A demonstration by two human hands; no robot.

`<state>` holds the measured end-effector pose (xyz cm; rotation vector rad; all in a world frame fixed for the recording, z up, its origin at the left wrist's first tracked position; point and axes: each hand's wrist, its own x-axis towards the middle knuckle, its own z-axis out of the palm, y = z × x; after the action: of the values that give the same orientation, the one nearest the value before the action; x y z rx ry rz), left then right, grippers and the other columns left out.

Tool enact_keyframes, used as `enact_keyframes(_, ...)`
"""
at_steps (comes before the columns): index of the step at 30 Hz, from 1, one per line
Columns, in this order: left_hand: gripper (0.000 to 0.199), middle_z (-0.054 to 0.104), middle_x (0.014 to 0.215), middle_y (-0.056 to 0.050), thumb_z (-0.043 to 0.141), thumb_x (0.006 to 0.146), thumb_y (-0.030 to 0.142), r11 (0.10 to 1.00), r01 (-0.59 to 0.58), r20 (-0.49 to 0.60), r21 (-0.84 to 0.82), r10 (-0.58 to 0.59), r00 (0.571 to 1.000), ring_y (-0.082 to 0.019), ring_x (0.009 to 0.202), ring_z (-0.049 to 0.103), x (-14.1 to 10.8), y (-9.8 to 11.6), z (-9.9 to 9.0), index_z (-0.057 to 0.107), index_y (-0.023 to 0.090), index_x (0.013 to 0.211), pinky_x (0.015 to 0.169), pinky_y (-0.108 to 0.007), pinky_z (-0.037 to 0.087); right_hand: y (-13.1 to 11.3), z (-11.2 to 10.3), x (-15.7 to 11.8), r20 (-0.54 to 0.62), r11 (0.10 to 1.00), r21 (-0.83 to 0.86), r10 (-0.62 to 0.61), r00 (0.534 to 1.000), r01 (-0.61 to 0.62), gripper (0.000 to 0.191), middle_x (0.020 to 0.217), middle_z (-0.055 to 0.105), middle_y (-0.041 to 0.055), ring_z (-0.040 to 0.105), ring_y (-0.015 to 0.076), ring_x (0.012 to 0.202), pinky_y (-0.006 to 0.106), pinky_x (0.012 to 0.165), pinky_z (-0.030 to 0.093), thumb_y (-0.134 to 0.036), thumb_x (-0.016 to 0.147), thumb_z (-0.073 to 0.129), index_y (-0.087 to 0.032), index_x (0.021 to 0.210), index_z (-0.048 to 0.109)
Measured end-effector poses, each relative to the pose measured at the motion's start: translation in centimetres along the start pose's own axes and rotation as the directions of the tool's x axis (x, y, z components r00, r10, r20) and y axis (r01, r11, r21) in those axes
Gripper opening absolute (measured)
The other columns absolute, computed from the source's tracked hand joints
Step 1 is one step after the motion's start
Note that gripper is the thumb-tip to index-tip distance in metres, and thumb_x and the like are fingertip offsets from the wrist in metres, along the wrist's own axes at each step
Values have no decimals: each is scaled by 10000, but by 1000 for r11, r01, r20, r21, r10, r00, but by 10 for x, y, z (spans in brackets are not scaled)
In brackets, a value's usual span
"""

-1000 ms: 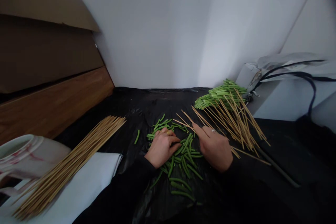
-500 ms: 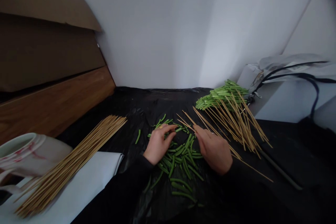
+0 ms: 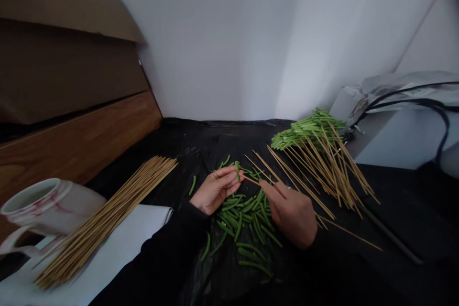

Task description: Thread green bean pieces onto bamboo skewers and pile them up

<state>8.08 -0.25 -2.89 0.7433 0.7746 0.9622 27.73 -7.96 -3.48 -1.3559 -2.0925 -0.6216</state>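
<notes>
My left hand (image 3: 216, 188) pinches a short green bean piece (image 3: 237, 171) upright between thumb and fingers. My right hand (image 3: 292, 208) is closed round a thin wooden skewer (image 3: 251, 180), whose tip points left and meets the bean or sits right at it. Below and between both hands lies a loose pile of cut green beans (image 3: 247, 220) on black plastic sheeting (image 3: 215, 138). Several loose skewers (image 3: 299, 177) lie just beyond and right of my right hand.
A thick bundle of skewers (image 3: 107, 220) rests on a folded white sheet (image 3: 132, 234) at the left, beside a white mug (image 3: 68, 205). Skewered green beans (image 3: 308, 129) are piled at the back right, near a white box (image 3: 387, 138) with black cables. Cardboard (image 3: 71, 67) stands at the left.
My left hand has lifted a bean piece and turned so that its fingers show. My right hand now holds a skewer pointed at it. The view has shifted slightly.
</notes>
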Motion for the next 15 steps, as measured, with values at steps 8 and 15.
enact_keyframes(8, 190, 727, 959, -69, 713, 762, 152, 1000, -2, 37, 26, 1, 999, -117, 858, 675, -1, 1, 1, 716, 152, 952, 806, -216, 509, 2, 0, -1, 19, 999, -39, -5, 1000, 6, 349, 715, 580, 17, 495, 114, 599, 268, 557, 323, -109, 876, 423, -164, 1158, 621)
enact_keyframes(15, 180, 730, 903, -72, 732, 731, 120, 1000, 1, 20, 5, -2, 1000, -114, 809, 670, -1, 1, 1, 728, 125, 911, 755, -204, 517, 2, 1, -1, 29, 1000, -29, 1, 1000, -1, 358, 720, 587, 17, 500, 114, 606, 268, 568, 317, -108, 886, 407, -171, 1172, 613)
